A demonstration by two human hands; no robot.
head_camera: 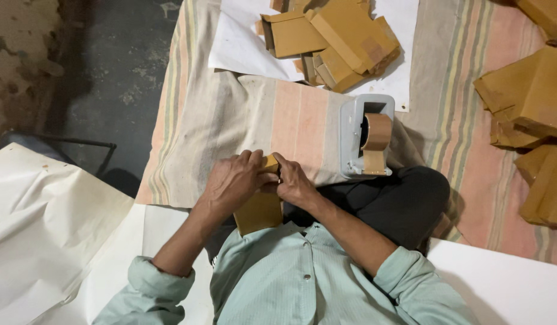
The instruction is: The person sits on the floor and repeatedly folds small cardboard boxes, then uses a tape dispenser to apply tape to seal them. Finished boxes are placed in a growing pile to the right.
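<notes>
I hold a small brown cardboard box point(258, 212) in front of my chest, over my lap. My left hand point(233, 180) wraps over its top and left side. My right hand point(293, 182) presses its fingers against the box's upper right edge, touching my left hand. Just to the right stands a grey tape dispenser point(358, 135) with a roll of brown tape point(376, 132); a strip of tape hangs at its front. Most of the box's top is hidden under my fingers.
A striped cloth point(254, 114) covers the floor. A heap of brown boxes point(336, 39) lies on a white sheet point(239, 45) at the top. More boxes point(531, 102) are stacked at the right. White paper point(43, 222) lies at the left. My dark-trousered knee point(405, 198) is beside the dispenser.
</notes>
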